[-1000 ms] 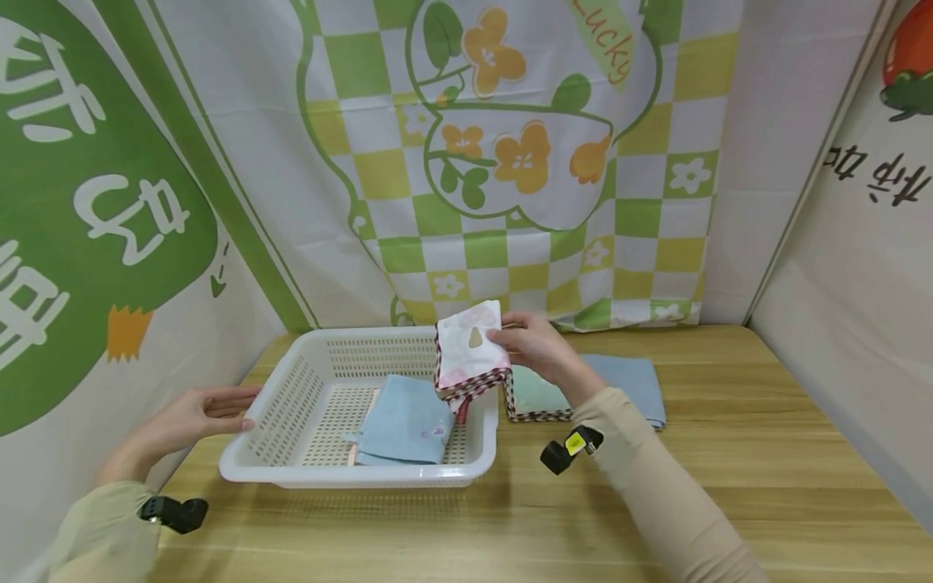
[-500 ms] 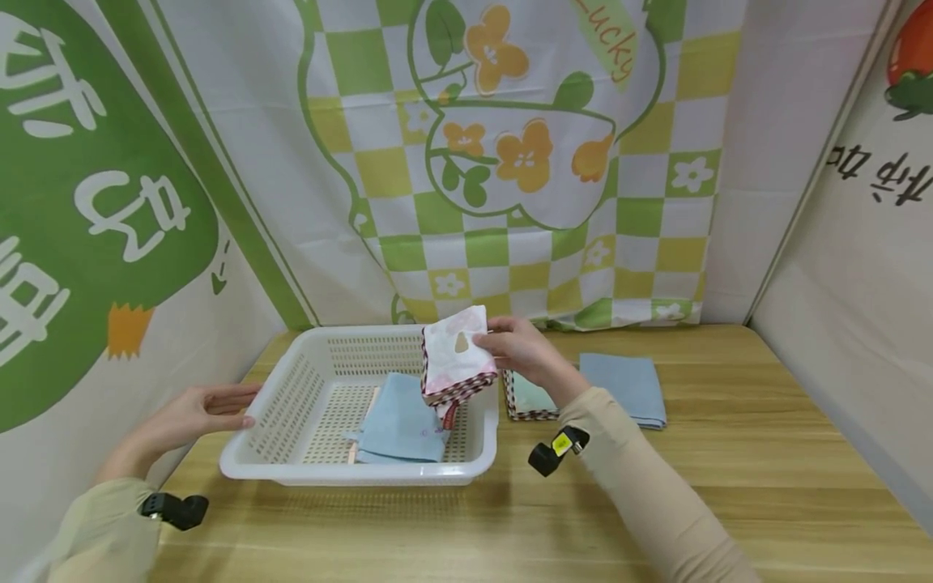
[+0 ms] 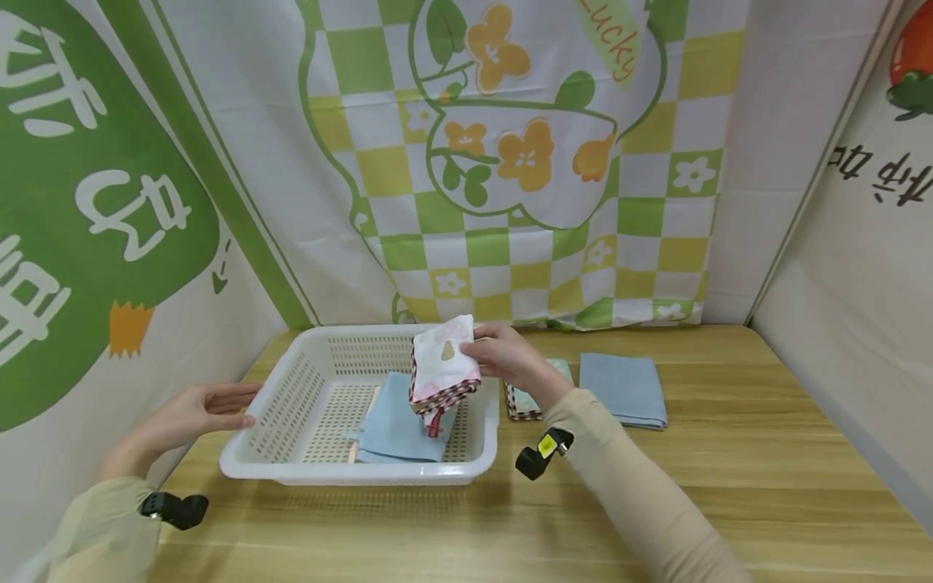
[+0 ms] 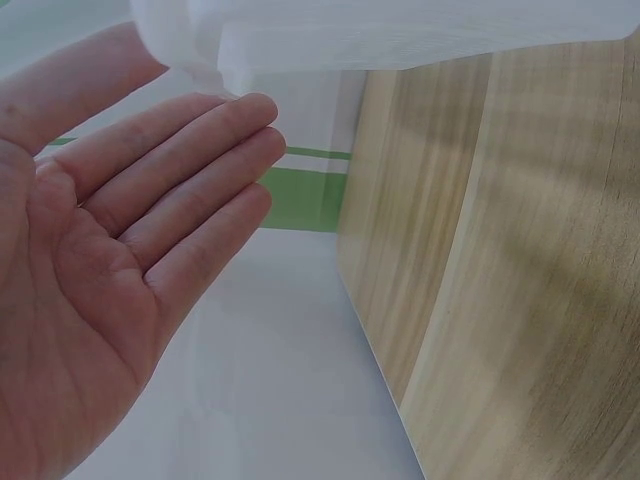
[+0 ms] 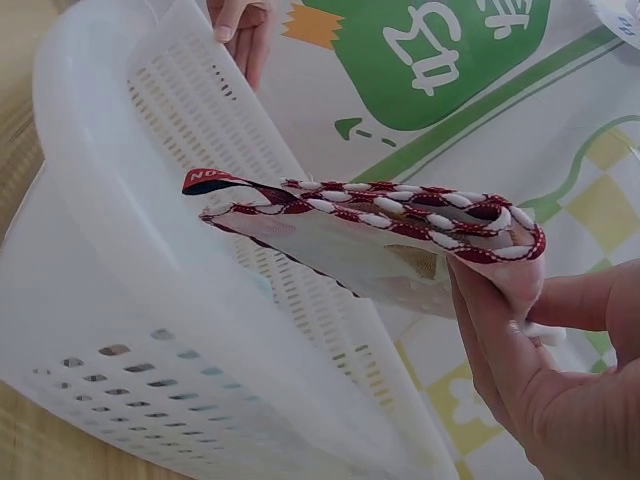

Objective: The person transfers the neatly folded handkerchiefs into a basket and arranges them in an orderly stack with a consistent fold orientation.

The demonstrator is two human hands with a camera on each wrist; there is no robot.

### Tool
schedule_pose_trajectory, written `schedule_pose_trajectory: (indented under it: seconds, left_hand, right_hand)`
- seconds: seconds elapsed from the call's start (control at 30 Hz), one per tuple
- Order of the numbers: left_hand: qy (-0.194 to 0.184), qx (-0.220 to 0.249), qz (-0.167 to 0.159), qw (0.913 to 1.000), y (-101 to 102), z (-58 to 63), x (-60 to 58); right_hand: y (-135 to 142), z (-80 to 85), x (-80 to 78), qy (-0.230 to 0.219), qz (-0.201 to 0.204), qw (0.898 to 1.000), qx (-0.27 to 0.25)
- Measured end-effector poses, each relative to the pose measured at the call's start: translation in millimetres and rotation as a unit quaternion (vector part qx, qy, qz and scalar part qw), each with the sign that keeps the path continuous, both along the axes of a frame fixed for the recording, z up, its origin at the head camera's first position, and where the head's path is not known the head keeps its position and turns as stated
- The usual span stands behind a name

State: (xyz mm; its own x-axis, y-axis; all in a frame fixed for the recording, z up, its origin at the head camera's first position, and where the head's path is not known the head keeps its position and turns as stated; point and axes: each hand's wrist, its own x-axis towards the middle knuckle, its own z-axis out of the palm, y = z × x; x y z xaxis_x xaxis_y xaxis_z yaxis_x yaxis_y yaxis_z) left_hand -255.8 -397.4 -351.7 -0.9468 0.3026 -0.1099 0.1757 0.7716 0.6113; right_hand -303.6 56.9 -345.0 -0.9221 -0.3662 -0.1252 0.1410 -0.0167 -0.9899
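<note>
My right hand point(image 3: 506, 354) pinches a folded white-and-pink cloth point(image 3: 440, 360) between thumb and fingers, holding it above the right part of a white plastic basket point(image 3: 357, 471). The cloth has a dark-red-and-white edging and a small red tag; its folded layers show edge-on in the right wrist view. Beneath it in the basket lies a folded light-blue cloth point(image 3: 397, 425), partly covered from sight. At the basket's left end is my left hand point(image 3: 185, 417), its fingers straight and the fingertips at the rim. The left wrist view shows its open palm point(image 4: 90, 290).
To the right of the basket, a folded pale-green cloth point(image 3: 525, 402) with checked edging lies on the wooden table point(image 3: 729, 453), partly behind my right forearm. Beside it is a folded blue cloth point(image 3: 623, 389). A patterned curtain point(image 3: 510, 267) hangs behind the table.
My right hand has moved left and slightly down with the white-and-pink cloth, from the basket's right rim to over its inside. The left hand and the basket stay in place.
</note>
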Motion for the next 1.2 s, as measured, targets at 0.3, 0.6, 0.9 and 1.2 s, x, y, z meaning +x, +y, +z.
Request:
schedule_pose_trajectory:
  seconds: [0.3,0.6,0.9,1.2]
  left_hand:
    - [-0.001,0.001,0.002,1.0000,-3,-3.2,-1.2]
    - [0.008,0.002,-0.008,0.9999,-5,-6.2,-0.7]
    - [0.001,-0.005,-0.003,1.0000,-4,-4.7,-2.6]
    - [0.003,-0.007,-0.003,1.0000,-1,-1.4,-2.5]
  right_hand:
    - [-12,-0.8,1.3,-0.027,-0.005,1.000,0.007]
    - [-24,-10.0,-2.7,-0.024,0.016,0.999,-0.022]
    - [-28,-14.7,-3.7,-0.037,0.022,0.999,-0.010]
    - [-39,-9.2,-1.9,-0.075,0.001,0.997,0.004]
